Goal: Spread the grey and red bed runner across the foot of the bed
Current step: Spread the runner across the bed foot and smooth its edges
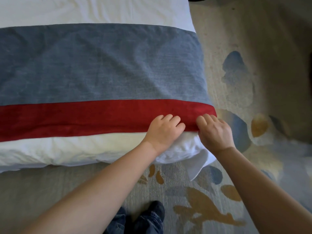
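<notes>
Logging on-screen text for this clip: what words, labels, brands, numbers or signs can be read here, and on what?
None: no readable text shows on the bed runner, the white bedding, the patterned carpet or the person's jeans.

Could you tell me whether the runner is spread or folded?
Spread: the runner lies flat across the white bed, reaching its right edge.
</notes>
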